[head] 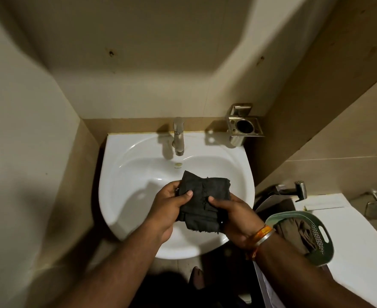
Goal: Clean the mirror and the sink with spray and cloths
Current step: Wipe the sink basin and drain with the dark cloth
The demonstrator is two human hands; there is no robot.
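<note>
Left hand (168, 204) and right hand (232, 215) grip black cloth (202, 196) between them above sink (125, 174).

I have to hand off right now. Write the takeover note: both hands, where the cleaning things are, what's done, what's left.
Left hand and right hand both grip one folded dark cloth, held above the white sink bowl.
Tap is off; no water running.
Green basket with more fabric sits to the right.
No spray bottle or mirror in view.
Done: cannot tell from this view; the basin looks free of visible dirt.
Left: probably wipe the sink with the cloth, find the spray, then check the mirror.
</note>
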